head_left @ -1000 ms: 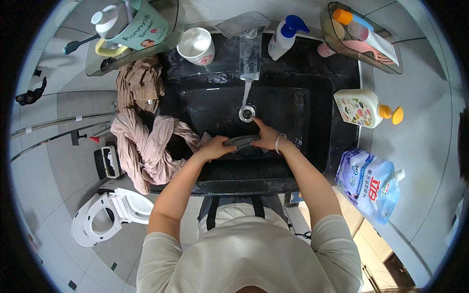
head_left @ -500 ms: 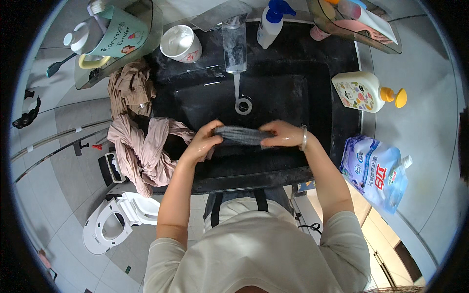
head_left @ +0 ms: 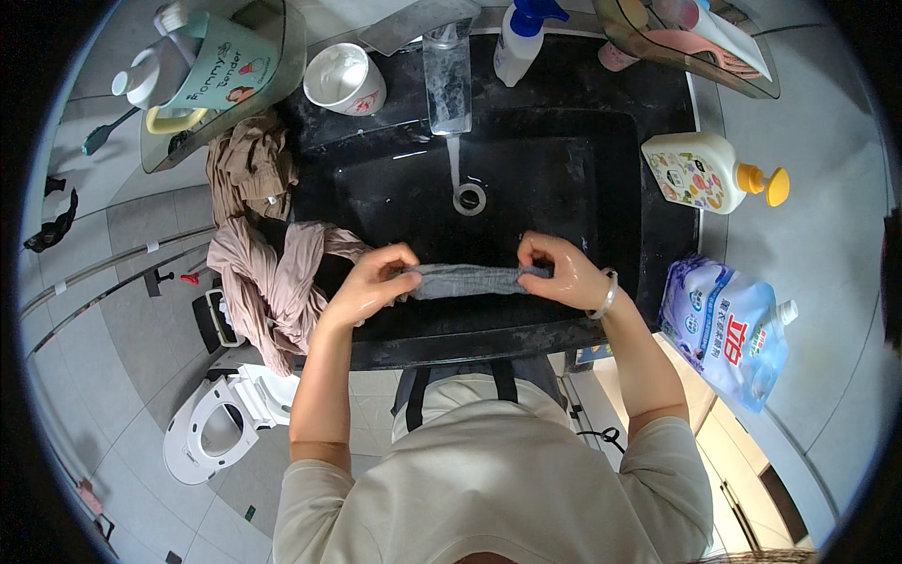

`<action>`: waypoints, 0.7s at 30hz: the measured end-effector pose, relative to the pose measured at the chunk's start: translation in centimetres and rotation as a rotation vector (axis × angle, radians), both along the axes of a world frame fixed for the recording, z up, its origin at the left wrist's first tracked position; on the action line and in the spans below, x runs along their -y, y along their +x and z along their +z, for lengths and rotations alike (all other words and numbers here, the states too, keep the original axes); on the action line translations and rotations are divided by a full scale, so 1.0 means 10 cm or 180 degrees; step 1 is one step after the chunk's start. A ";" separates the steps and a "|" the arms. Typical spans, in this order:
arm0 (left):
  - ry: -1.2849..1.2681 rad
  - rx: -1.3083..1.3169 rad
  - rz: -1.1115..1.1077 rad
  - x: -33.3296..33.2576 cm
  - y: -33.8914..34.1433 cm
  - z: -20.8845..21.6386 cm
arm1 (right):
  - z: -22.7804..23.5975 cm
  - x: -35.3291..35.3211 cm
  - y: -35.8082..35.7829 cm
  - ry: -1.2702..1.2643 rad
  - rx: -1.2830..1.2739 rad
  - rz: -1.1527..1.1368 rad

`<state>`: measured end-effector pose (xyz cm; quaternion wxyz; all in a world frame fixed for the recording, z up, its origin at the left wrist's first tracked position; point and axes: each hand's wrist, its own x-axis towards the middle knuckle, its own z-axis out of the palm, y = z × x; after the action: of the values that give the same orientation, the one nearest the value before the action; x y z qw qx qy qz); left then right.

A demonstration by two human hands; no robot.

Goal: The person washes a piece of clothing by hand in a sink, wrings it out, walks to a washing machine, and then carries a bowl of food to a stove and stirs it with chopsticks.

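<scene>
Stretched sideways between my two hands is a small wet grey knit cloth (head_left: 470, 281), long and narrow, possibly a sock. My left hand (head_left: 374, 282) pinches its left end between thumb and fingers. At the other end, my right hand (head_left: 567, 273) grips it with curled fingers; a bracelet circles that wrist. The cloth hangs above the near part of a black sink (head_left: 611, 235). Farther back, water (head_left: 455, 162) runs from the faucet (head_left: 448, 89) toward the round drain (head_left: 469, 199), apart from the cloth.
Pink fabric (head_left: 272, 282) and brown fabric (head_left: 249, 164) lie along the sink's left side. A white cup (head_left: 345, 83) and a blue-topped pump bottle (head_left: 519, 47) stand behind. To the right are a cream pump bottle (head_left: 693, 172) and a purple-blue pouch (head_left: 723, 329).
The cloth has come nearer to me and is pulled out flatter and wider. My hands have moved slightly apart and toward my body. Water keeps running.
</scene>
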<state>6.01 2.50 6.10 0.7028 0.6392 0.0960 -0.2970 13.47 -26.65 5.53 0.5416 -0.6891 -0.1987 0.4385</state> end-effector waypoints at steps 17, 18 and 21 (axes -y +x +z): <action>0.0911 -0.0444 0.0508 0.21 -0.13 -1.21 | -1.44 -0.21 -0.37 -0.0537 -0.1283 -0.1832; 0.1192 -0.0042 0.0734 0.25 -0.11 -1.14 | -1.38 -0.26 -0.33 -0.0300 -0.1720 -0.2136; 0.1659 0.0883 0.1191 0.59 0.10 -0.66 | -0.71 -0.69 -0.13 0.0172 -0.2730 -0.3082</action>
<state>6.98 -3.40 -0.47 0.5646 0.8028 0.1877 -0.0389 12.19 -19.76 -1.59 0.7265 -0.4505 0.3577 0.3759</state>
